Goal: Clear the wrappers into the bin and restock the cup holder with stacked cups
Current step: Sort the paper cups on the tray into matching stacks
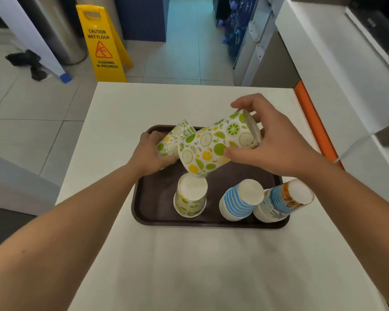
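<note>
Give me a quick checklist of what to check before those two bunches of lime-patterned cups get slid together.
1. Right hand grips the big citrus cup firmly: ok.
2. Left hand holds the smaller citrus stack: ok.
3. Both point the same way for nesting: cannot tell.
4. Upside-down citrus cup below is clear of the tilted one: not ok, they nearly touch.
5. Blue striped stack and blue-orange stack rest on the tray: ok, though leaning.
6. Cup holder in sight: not ok.
</note>
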The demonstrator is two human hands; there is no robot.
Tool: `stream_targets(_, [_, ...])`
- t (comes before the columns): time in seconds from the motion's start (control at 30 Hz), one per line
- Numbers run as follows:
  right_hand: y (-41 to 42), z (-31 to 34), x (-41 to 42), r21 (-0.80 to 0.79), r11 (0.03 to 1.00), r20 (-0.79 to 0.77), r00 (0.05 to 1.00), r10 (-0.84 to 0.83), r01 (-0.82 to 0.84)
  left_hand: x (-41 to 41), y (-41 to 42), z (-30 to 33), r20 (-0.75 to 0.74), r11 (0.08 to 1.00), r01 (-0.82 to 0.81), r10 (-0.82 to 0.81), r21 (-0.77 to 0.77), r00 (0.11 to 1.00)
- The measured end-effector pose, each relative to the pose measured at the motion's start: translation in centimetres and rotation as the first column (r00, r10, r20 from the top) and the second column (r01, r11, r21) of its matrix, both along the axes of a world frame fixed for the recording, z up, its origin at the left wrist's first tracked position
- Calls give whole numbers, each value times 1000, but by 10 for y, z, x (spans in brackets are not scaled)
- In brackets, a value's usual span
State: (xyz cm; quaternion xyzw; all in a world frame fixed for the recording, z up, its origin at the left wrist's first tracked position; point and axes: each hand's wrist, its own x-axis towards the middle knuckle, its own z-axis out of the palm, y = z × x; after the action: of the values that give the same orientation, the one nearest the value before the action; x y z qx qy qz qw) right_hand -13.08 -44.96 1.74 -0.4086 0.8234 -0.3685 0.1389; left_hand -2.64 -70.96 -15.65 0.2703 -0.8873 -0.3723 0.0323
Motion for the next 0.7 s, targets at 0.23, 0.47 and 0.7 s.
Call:
stream_targets(0.23, [-1, 11, 45, 46, 997, -167, 983, 71, -65, 45, 14, 23, -181, 966, -131, 173, 225, 968])
stream_targets(0.47, [-11, -3, 71, 114, 991, -361, 927, 103, -65, 92, -1, 60, -337, 973, -98, 166, 210, 927])
stream_targets(0.7, [-17, -13, 85, 222, 974, -423, 895, 139, -47, 139, -6, 93, -384, 980, -62, 131, 187, 914])
